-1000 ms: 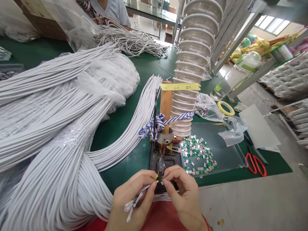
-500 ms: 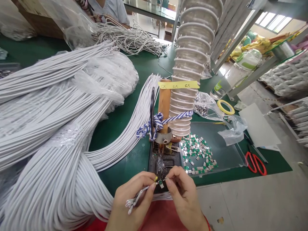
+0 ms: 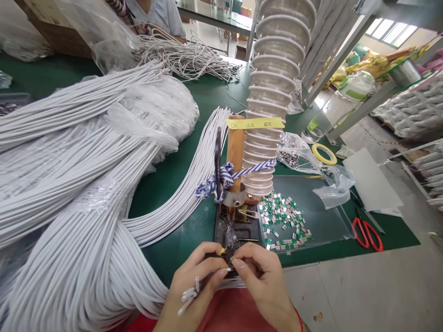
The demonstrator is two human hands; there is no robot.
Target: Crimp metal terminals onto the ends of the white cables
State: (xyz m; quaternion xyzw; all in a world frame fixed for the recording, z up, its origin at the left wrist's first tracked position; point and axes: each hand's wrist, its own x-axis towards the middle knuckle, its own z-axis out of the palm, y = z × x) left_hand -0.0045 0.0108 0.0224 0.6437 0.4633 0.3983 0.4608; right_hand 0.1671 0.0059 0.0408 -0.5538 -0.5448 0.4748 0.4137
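My left hand (image 3: pixel 197 283) is closed on several white cables (image 3: pixel 189 295), whose cut ends poke out above the palm. One cable tip shows between its thumb and index finger, and a bit of yellow lies by the index fingertip. My right hand (image 3: pixel 261 281) is pinched shut close to that tip; whatever its fingers hold is hidden. Just beyond both hands, a soldering iron with a wooden handle (image 3: pixel 236 147) stands tip down over a black tray (image 3: pixel 251 233), tied with blue and white cord (image 3: pixel 224 177). Small green and silver connector boards (image 3: pixel 285 221) lie to the right.
Large bundles of white cable (image 3: pixel 79 240) fill the left side. A ribbed clear hose (image 3: pixel 273 87) comes down behind the iron. On the right are red-handled scissors (image 3: pixel 367 234), yellow tape (image 3: pixel 324 153) and a bottle (image 3: pixel 332 110). A person sits across the table.
My right fingers have moved left and closer to my left fingertips. The small green and silver board seen between the hands is now out of sight. The cable ends in my left hand have shifted.
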